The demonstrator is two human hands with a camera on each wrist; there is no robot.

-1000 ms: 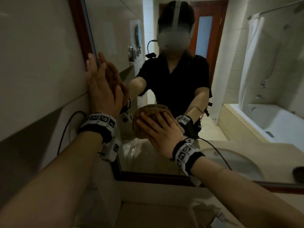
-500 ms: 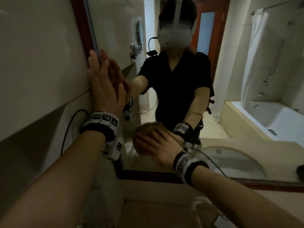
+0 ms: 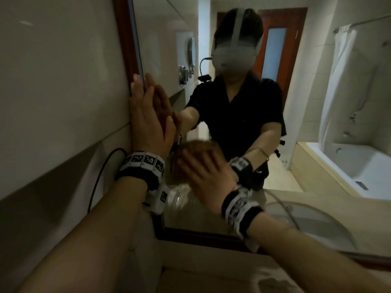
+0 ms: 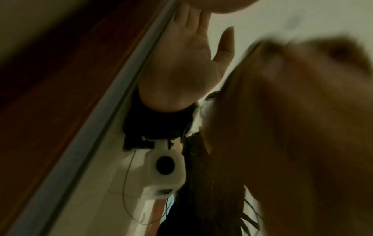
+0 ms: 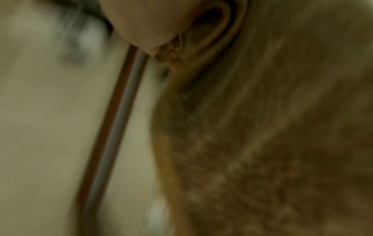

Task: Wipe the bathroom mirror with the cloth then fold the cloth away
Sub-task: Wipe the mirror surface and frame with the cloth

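The wall mirror [image 3: 313, 98] has a dark wooden frame [image 3: 124, 39]. My left hand [image 3: 148, 117] lies flat, fingers straight, against the mirror's left edge, half on the frame. My right hand [image 3: 203, 176] presses a bunched brown cloth [image 3: 196, 146] to the lower left of the glass with its fingers spread over it. In the left wrist view the blurred cloth [image 4: 302, 127] fills the right side, beside the frame [image 4: 60, 79] and the reflected palm. In the right wrist view the cloth [image 5: 262, 143] sits blurred under my hand, next to the frame edge [image 5: 117, 127].
A beige countertop [image 3: 190, 271] runs below the mirror's bottom rail. A black cable [image 3: 101, 172] hangs down the tiled wall at the left. The glass reflects a round sink [image 3: 313, 220], a bathtub [image 3: 349, 166], a shower curtain and a door.
My right hand slid the cloth down the glass, then back up a little. The left hand has stayed flat on the mirror's left edge.
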